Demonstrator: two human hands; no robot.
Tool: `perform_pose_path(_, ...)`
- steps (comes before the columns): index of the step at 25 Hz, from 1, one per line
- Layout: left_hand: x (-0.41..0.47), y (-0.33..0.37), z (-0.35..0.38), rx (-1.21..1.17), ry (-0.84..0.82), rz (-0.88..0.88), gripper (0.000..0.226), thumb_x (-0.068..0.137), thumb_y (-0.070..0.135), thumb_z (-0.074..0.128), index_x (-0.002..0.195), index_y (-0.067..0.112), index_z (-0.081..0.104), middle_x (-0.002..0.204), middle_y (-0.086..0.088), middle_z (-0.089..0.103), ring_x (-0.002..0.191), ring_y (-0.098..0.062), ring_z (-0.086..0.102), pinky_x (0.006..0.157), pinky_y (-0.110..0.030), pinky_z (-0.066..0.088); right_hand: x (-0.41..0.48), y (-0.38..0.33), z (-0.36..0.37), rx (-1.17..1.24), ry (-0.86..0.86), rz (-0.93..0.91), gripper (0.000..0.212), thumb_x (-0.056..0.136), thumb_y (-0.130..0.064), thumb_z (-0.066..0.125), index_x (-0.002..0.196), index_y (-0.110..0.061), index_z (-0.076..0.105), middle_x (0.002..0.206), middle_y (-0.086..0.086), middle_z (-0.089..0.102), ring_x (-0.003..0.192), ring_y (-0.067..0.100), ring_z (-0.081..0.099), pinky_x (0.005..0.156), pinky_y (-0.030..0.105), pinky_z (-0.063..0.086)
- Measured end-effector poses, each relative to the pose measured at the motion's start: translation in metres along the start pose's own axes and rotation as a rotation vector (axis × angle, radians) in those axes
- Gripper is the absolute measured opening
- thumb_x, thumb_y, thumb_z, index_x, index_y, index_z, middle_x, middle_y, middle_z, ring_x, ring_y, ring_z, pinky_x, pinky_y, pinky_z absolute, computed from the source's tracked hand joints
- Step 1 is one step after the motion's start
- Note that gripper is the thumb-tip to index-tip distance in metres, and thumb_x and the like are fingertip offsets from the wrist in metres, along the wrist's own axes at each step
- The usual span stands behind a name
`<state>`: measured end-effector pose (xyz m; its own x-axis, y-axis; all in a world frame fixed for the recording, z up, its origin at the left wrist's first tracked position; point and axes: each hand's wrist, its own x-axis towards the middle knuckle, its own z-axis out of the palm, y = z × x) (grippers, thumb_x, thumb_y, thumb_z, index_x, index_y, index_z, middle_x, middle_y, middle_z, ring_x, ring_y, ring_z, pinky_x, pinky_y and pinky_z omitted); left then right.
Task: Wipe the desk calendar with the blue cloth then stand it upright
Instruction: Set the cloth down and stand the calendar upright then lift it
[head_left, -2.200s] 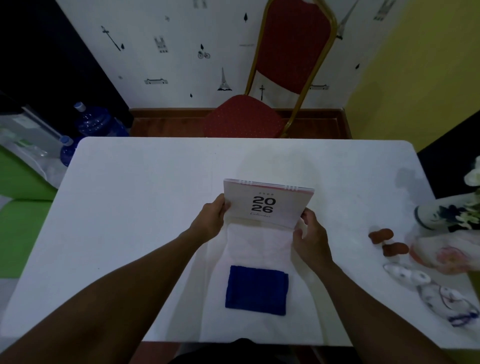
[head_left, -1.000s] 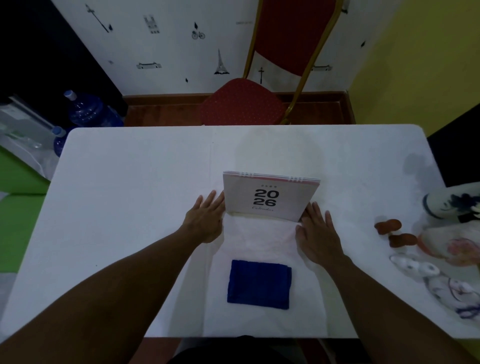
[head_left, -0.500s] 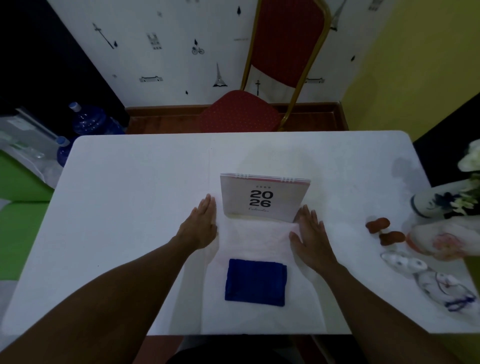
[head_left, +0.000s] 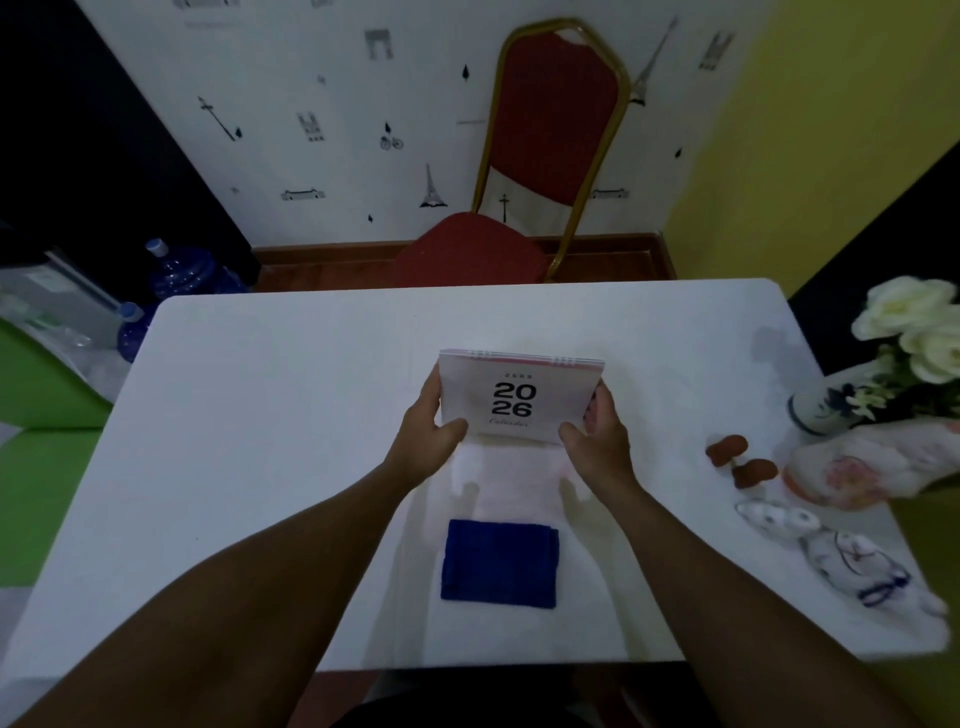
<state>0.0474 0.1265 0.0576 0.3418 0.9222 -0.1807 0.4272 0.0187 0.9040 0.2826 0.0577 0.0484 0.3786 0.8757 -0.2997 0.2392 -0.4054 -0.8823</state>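
While both hands grip: calendar (head_left: 521, 397) upright on table (head_left: 291, 395), centre
Left hand (head_left: 429, 435): fingers clasped on calendar's left edge
Cloth (head_left: 499, 564): folded, near edge, untouched
Right hand (head_left: 598, 435): fingers clasped on right edge

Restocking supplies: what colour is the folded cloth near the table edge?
Dark blue, plain; the cloth shows in the head view.

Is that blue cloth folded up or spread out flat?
Folded. The blue cloth lies on the table as a compact, thick rectangle with neat straight edges, untouched, nearer the person than the calendar.
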Motion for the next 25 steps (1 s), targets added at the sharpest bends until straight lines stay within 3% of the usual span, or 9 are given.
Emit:
perform_pose_path(2, 0.004, 0.008, 0.007, -0.018, -0.018, 0.002, 0.086, 0.079, 0.027, 0.065, 0.150, 0.051, 0.023, 0.135, 0.030, 0.052, 0.117, 0.004, 0.053, 0.081, -0.021, 0.059, 0.001, 0.004, -0.010, 0.043, 0.017, 0.017, 0.077, 0.081, -0.011, 0.060, 0.147, -0.043, 0.036, 0.123, -0.017, 0.060, 0.113, 0.010, 0.057, 0.083, 0.017, 0.050)
perform_pose_path(6, 0.022, 0.028, 0.032, -0.038, -0.091, 0.000, 0.088, 0.074, 0.030, 0.063, 0.149, 0.055, 0.023, 0.128, 0.041, 0.048, 0.114, 0.007, 0.051, 0.068, -0.008, 0.054, 0.005, 0.008, -0.039, 0.106, 0.079, 0.024, 0.076, 0.075, -0.019, 0.061, 0.142, -0.049, 0.039, 0.115, -0.030, 0.060, 0.103, -0.010, 0.056, 0.060, 0.001, 0.049)
perform_pose_path(11, 0.060, 0.071, 0.076, -0.009, -0.179, 0.024, 0.091, 0.071, 0.023, 0.057, 0.152, 0.046, 0.022, 0.121, 0.038, 0.048, 0.108, 0.002, 0.052, 0.065, -0.006, 0.049, 0.013, 0.006, -0.090, 0.142, 0.196, 0.060, 0.075, 0.074, -0.021, 0.061, 0.135, -0.059, 0.041, 0.117, -0.028, 0.062, 0.113, 0.002, 0.061, 0.088, 0.023, 0.055)
perform_pose_path(16, 0.101, 0.116, 0.134, 0.020, -0.267, 0.068, 0.088, 0.073, 0.018, 0.058, 0.153, 0.037, 0.025, 0.132, 0.017, 0.051, 0.119, -0.011, 0.050, 0.083, -0.027, 0.048, 0.023, 0.013, -0.150, 0.112, 0.365, 0.135, 0.072, 0.068, -0.029, 0.058, 0.132, -0.056, 0.041, 0.124, -0.019, 0.066, 0.120, 0.021, 0.063, 0.100, 0.052, 0.051)
perform_pose_path(17, 0.107, 0.122, 0.145, 0.023, -0.277, 0.071, 0.088, 0.074, 0.017, 0.058, 0.153, 0.036, 0.025, 0.132, 0.016, 0.052, 0.119, -0.011, 0.050, 0.084, -0.028, 0.048, 0.025, 0.016, -0.160, 0.149, 0.389, 0.134, 0.075, 0.068, -0.025, 0.058, 0.137, -0.052, 0.041, 0.123, -0.017, 0.067, 0.117, 0.020, 0.065, 0.094, 0.047, 0.055)
perform_pose_path(19, 0.118, 0.133, 0.164, 0.027, -0.296, 0.075, 0.087, 0.075, 0.015, 0.060, 0.153, 0.035, 0.025, 0.133, 0.014, 0.053, 0.120, -0.014, 0.051, 0.086, -0.031, 0.051, 0.027, 0.022, -0.175, 0.220, 0.431, 0.132, 0.077, 0.070, -0.017, 0.057, 0.142, -0.040, 0.044, 0.119, -0.013, 0.071, 0.097, 0.014, 0.073, 0.067, 0.030, 0.060)
perform_pose_path(21, 0.126, 0.140, 0.183, 0.025, -0.318, 0.066, 0.088, 0.076, 0.014, 0.061, 0.153, 0.034, 0.025, 0.135, 0.011, 0.053, 0.122, -0.017, 0.051, 0.085, -0.031, 0.053, 0.027, 0.027, -0.186, 0.254, 0.475, 0.136, 0.075, 0.073, -0.010, 0.056, 0.144, -0.033, 0.046, 0.110, -0.013, 0.071, 0.072, 0.001, 0.072, 0.047, 0.021, 0.055)
perform_pose_path(23, 0.130, 0.143, 0.198, 0.025, -0.328, 0.060, 0.087, 0.075, 0.013, 0.061, 0.152, 0.032, 0.026, 0.135, 0.009, 0.053, 0.122, -0.018, 0.052, 0.080, -0.025, 0.054, 0.027, 0.033, -0.193, 0.259, 0.504, 0.140, 0.073, 0.074, -0.007, 0.055, 0.143, -0.031, 0.046, 0.109, -0.012, 0.072, 0.076, -0.005, 0.070, 0.053, 0.022, 0.058)
perform_pose_path(25, 0.132, 0.143, 0.210, 0.024, -0.332, 0.051, 0.085, 0.075, 0.013, 0.060, 0.151, 0.029, 0.027, 0.134, 0.006, 0.053, 0.122, -0.021, 0.053, 0.081, -0.029, 0.057, 0.026, 0.039, -0.197, 0.255, 0.509, 0.155, 0.071, 0.074, -0.007, 0.055, 0.139, -0.034, 0.048, 0.115, -0.008, 0.073, 0.092, 0.003, 0.070, 0.066, 0.031, 0.062)
